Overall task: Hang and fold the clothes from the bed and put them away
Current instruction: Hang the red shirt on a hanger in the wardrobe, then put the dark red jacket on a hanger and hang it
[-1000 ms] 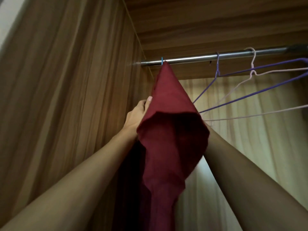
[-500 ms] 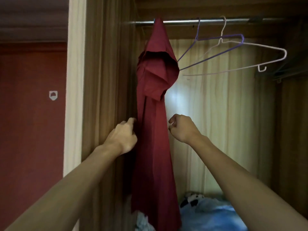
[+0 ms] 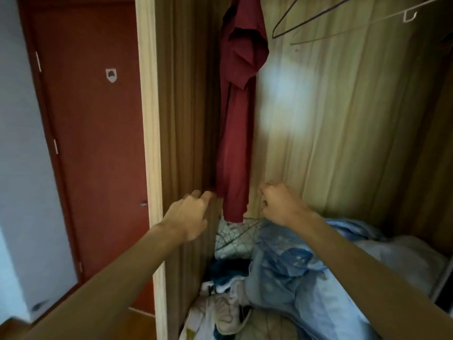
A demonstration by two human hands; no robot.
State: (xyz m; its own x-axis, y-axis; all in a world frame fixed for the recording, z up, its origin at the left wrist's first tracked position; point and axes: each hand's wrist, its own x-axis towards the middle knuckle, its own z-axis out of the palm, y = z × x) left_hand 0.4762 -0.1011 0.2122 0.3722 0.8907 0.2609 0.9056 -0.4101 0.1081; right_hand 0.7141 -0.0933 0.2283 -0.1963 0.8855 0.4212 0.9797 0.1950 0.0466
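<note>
shirt (image 3: 236, 143): red, hanging in wardrobe (image 3: 343, 119)
your left hand (image 3: 188, 217): fingertips touch its lower edge, can't tell if pinching
your right hand (image 3: 282, 204): fingers curled, empty, just beside hem

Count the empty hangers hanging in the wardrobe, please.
2. A dark hanger at top right; a white hanger beside it, further right. Others may hang out of view above.

Left hand (image 3: 188, 214), right hand (image 3: 282, 204) drop from hanger height to red shirt (image 3: 235, 148) hem; left fingers (image 3: 207, 195) reach hem edge.
</note>
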